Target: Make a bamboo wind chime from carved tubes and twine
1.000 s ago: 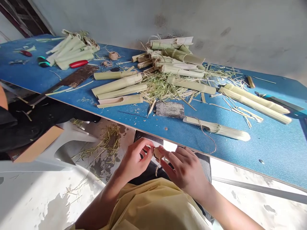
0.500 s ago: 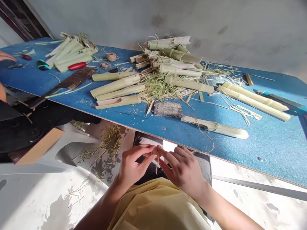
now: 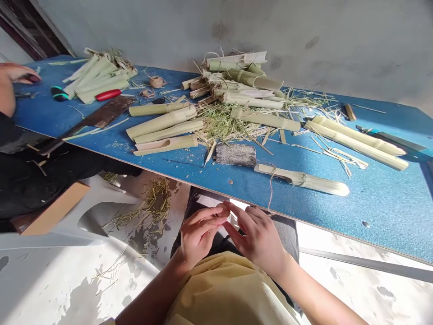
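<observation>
Over my lap, just in front of the table edge, my left hand (image 3: 201, 230) has its fingers closed on a small bundle of brown twine (image 3: 223, 212), mostly hidden by the fingertips. My right hand (image 3: 255, 234) meets it there, thumb and forefinger pinched at the same twine. A thin strand (image 3: 271, 192) runs from behind my right hand over the table edge to a carved bamboo strip (image 3: 318, 182), where it loops across the narrow end. The strip lies flat near the edge, with a second binding around its middle.
Beside the strip lies a dark grey rectangular block (image 3: 236, 154). Split bamboo pieces (image 3: 162, 122) and shavings (image 3: 221, 122) cover the blue table's (image 3: 389, 203) middle. A cleaver (image 3: 108, 113) and red-handled tool (image 3: 108, 95) lie left. Another person's hand (image 3: 20, 72) is at far left.
My left hand has shifted slightly right and curled tighter around the twine. The strand on the table has drawn in from a wide loop to a straighter line. The other person's hand has reached further in.
</observation>
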A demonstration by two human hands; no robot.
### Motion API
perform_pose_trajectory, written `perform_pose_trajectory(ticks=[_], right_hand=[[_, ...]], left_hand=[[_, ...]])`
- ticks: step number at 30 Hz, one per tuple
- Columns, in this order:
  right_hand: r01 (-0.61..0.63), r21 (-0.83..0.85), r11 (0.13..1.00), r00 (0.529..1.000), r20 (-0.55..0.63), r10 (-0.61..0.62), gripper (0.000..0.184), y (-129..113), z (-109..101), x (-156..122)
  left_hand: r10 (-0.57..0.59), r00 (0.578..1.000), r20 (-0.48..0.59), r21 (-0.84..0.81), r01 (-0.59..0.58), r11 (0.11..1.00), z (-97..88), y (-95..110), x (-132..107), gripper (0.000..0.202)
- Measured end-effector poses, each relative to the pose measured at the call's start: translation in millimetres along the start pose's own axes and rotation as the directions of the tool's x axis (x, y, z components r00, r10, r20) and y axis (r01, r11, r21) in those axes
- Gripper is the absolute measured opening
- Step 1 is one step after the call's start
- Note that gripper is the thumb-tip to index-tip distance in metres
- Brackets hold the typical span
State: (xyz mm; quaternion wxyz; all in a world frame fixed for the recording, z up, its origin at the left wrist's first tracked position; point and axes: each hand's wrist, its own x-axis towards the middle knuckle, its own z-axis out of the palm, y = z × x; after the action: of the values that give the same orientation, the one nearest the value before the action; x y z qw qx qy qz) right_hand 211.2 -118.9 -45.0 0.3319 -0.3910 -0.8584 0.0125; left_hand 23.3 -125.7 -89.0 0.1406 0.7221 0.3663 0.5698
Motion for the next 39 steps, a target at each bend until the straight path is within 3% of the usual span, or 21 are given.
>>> perform_pose_trajectory(ticks=[4, 7, 13, 18, 24, 29, 34, 39], right_hand=[[-0.120, 0.044, 0.992, 0.992, 0.046, 0.118, 0.017, -2.2, -1.7, 0.4], [-0.187, 0.050, 0.981, 0.981, 0.054, 0.184, 0.027, -3.9, -0.8, -0.1], [-0.266, 0.113, 0.957, 0.956, -0.093, 0.277, 0.033, -2.9, 11.6, 0.1], [-0.240, 0.124, 0.963, 0.933, -0.244, 0.264, 0.032, -0.3, 26.8, -2.5], [-0.274, 0.129, 0.953, 0.922, -0.245, 0.299, 0.029, 3.1, 29.7, -2.5], [-0.259, 0.120, 0.959, 0.933, -0.225, 0.280, 0.005, -0.8, 27.6, -2.9], [-0.150, 0.307, 0.940, 0.960, -0.182, 0.213, 0.024, -1.7, 25.7, -14.0], [-0.007, 0.327, 0.945, 0.982, -0.175, 0.068, 0.027, 3.6, 14.9, -16.0]], left_hand=[[-0.014, 0.999, -0.036, -0.042, 0.012, 0.999, 1.0, -6.7, -8.9, 0.023], [-0.045, 0.999, -0.027, -0.119, 0.041, 0.992, 1.1, -9.1, -13.4, 0.022], [-0.190, 0.982, -0.006, -0.243, 0.183, 0.953, 6.8, -8.0, -11.3, 0.027], [-0.150, 0.987, 0.059, -0.237, 0.160, 0.958, 6.7, -10.3, -7.8, 0.029], [-0.061, 0.993, 0.097, -0.112, 0.072, 0.991, -2.2, -11.8, 3.1, 0.026], [0.054, 0.983, 0.178, 0.143, -0.080, 0.986, -9.6, -4.3, 11.8, 0.015], [0.066, 0.979, 0.194, 0.196, -0.105, 0.975, -7.7, 3.0, 9.4, 0.015], [0.081, 0.978, 0.190, 0.227, -0.124, 0.966, -5.7, 6.5, 11.1, 0.017]])
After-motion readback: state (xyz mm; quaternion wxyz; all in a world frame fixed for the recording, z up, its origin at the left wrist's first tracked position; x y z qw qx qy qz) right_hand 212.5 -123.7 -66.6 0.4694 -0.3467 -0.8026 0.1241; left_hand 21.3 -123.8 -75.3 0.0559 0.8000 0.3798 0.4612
